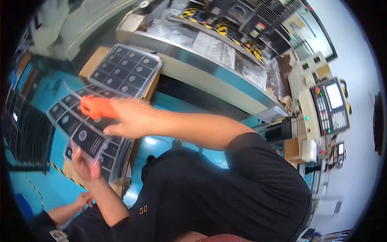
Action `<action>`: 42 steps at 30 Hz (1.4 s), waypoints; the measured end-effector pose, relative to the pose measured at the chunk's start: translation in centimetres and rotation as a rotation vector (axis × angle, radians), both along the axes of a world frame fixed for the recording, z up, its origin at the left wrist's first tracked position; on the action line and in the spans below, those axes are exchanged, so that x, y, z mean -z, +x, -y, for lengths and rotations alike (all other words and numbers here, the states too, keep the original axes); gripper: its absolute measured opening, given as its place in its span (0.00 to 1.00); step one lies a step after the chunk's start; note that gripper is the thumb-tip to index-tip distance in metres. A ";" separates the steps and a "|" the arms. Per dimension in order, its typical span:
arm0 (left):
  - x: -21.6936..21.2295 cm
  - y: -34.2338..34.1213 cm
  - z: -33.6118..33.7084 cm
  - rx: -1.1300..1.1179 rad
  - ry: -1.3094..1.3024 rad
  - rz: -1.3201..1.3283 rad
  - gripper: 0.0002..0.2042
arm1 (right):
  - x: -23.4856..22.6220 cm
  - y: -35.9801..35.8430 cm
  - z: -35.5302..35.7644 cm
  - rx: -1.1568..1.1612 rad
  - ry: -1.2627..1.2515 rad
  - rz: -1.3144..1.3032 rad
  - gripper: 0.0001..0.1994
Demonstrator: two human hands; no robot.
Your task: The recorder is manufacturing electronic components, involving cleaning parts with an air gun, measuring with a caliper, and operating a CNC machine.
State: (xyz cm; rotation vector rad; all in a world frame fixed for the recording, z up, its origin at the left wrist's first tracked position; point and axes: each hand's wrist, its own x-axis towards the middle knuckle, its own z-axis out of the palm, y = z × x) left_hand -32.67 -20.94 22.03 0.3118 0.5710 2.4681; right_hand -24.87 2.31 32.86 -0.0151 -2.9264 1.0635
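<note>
My right hand (133,117) reaches across from the right and is closed around an orange air blow gun (93,106). The gun's thin pale nozzle points up and to the left, over the dark sheets. Below it, my left hand (86,166) pinches the near edge of a black panel (89,139) with a clear border, a pale ring and fine lines. The panel is tilted above a stack of similar dark sheets (108,161). Another gridded sheet (64,109) lies partly under the gun. My right fingertips are partly hidden behind the gun.
A gridded sheet stack (125,69) lies on a cardboard box (93,64) beside the machine bed (193,64). A black rack of thin plates (28,129) stands at left. Another person's hand (83,199) is at lower left. A control panel (330,107) stands at right.
</note>
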 end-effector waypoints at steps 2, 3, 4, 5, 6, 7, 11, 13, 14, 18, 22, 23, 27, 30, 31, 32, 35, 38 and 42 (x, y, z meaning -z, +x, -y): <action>0.1 0.2 0.3 0.017 -0.014 -0.005 0.26 | 0.6 0.5 -1.0 0.018 -0.021 -0.009 0.27; 0.5 0.0 0.4 0.043 -0.016 -0.018 0.26 | 0.7 1.0 -1.6 0.010 -0.041 -0.008 0.27; 1.1 -0.1 0.7 0.041 0.021 -0.001 0.26 | 0.9 1.3 -2.0 0.022 -0.046 -0.016 0.27; 1.5 -0.3 0.7 0.041 0.058 0.016 0.27 | 1.0 1.5 -2.5 0.033 -0.046 0.001 0.27; 1.3 -0.2 0.2 0.054 0.056 0.012 0.27 | 1.3 1.8 -3.0 0.045 -0.043 0.022 0.27; 0.9 0.0 -0.4 0.059 0.067 0.014 0.27 | 1.5 2.1 -3.5 0.057 -0.044 0.017 0.27; 1.1 -0.3 -0.6 0.066 0.087 0.056 0.29 | 2.3 2.8 -4.7 0.080 -0.060 -0.023 0.28; 1.2 -0.4 -0.8 0.065 0.086 0.071 0.30 | 2.9 2.9 -5.1 0.080 -0.048 -0.045 0.28; 1.2 -0.4 -0.9 0.060 0.089 0.076 0.31 | 3.1 3.0 -5.4 0.087 -0.036 -0.052 0.28; 1.6 -0.7 -0.9 0.035 0.086 0.105 0.32 | 2.7 3.1 -5.7 0.076 -0.039 0.001 0.28; 0.9 -0.2 -1.5 0.017 0.057 0.107 0.32 | 3.3 2.8 -5.9 0.085 -0.023 -0.049 0.28; 0.7 0.0 -1.7 0.036 0.071 0.070 0.30 | 3.3 2.8 -5.9 0.089 -0.022 -0.042 0.27; 0.1 0.5 -2.0 0.049 0.109 0.008 0.27 | 3.4 2.6 -5.7 0.086 -0.035 -0.036 0.27; 0.3 0.5 -1.3 0.048 0.107 0.025 0.27 | 3.5 2.4 -5.3 0.073 -0.042 -0.025 0.27; 0.2 0.6 -1.2 0.044 0.106 0.026 0.27 | 3.5 2.4 -5.2 0.070 -0.042 -0.024 0.27; 0.0 0.7 -1.3 0.044 0.096 0.014 0.26 | 3.5 2.4 -5.0 0.066 -0.040 -0.022 0.27; 0.5 0.0 -1.6 0.063 0.085 -0.014 0.26 | 3.3 2.7 -5.3 0.088 -0.041 -0.021 0.27; 5.2 -3.4 0.6 0.055 -0.042 0.002 0.25 | 3.3 3.9 -6.4 0.116 -0.061 -0.086 0.27; 6.0 -6.9 0.4 0.048 -0.122 -0.078 0.24 | 5.8 4.8 -8.1 0.173 -0.047 -0.209 0.23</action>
